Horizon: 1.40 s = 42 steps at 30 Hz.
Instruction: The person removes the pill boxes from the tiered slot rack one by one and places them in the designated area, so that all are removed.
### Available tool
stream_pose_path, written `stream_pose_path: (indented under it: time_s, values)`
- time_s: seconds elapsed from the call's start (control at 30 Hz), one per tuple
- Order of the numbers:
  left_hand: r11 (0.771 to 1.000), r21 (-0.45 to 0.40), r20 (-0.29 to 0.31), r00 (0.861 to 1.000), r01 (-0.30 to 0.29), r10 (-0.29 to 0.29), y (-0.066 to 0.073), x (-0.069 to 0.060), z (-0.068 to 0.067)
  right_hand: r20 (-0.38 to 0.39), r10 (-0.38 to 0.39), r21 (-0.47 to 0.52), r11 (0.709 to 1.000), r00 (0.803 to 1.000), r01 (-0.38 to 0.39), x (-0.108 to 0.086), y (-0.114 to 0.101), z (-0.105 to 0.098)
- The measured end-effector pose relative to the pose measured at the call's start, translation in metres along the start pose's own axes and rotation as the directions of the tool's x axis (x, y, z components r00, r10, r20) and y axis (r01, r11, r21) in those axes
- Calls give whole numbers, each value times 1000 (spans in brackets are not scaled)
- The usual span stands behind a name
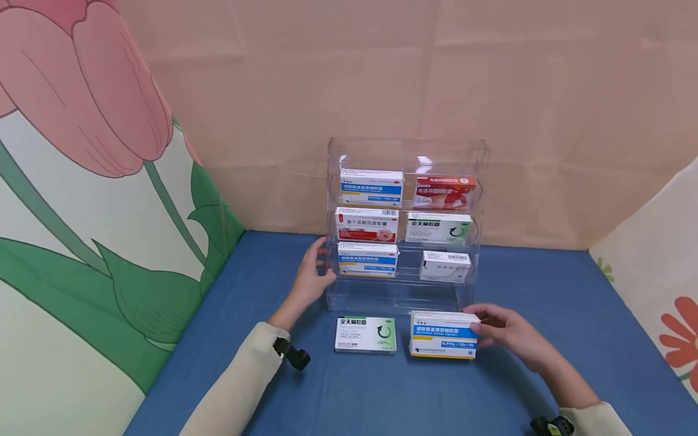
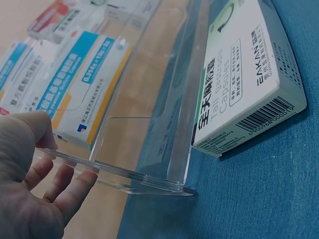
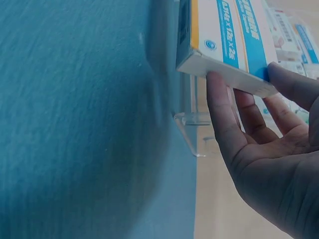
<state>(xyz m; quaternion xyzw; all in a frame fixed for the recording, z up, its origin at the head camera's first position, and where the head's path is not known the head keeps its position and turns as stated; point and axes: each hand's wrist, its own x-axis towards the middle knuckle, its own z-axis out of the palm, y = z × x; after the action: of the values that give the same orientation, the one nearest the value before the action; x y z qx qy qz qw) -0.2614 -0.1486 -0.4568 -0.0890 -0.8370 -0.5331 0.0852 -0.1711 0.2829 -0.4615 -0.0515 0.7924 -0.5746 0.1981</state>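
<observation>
Find a white-and-blue box in front of the clear rack, toward its right half. Note blue bands with pale lettering, narrow yellow edging, printed face toward the head camera. Cannot tell contact with the surface below. See the right hand clamped on the box's right end, between thumb and fingers. See the left hand pinching the rack's left edge, thumb apart from fingers with the wall between.

Just left of the held box, find a white-and-green box on the surface. In the rack, count six boxes, two to a row: two more white-and-blue, one more white-and-green, one red box, one white-and-red box, one small white box. Count eight in all.

Under everything, note a blue tabletop, fine-grained in the wrist views. Beyond, see a tan backdrop, faintly creased. At left, see a pink tulip print with green leaves; at right, an orange-red flower print on a pale panel.
</observation>
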Motion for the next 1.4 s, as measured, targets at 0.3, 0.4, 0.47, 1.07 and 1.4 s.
stream_pose_path:
  time_s: [0.3,0.4,0.47,1.07,1.4]
  values:
    - [1000,7,-3,1000,-12,13,-1,1,0,80,25,26,999,996,-28,2,6,0]
    - [1000,4,4,1000,-10,10,-1,1,-1,88,42,35,998,995,-45,3,9,0]
    - [1000,8,9,1000,-8,7,-1,2,-1,90,46,40,998,995,-49,4,10,-1]
    - [1000,8,11,1000,-3,3,-3,1,-2,89,101,24,994,991,-103,11,17,1]
    - [1000,7,12,1000,7,-7,-1,1,-2,-5,114,-12,993,994,-114,13,21,7]
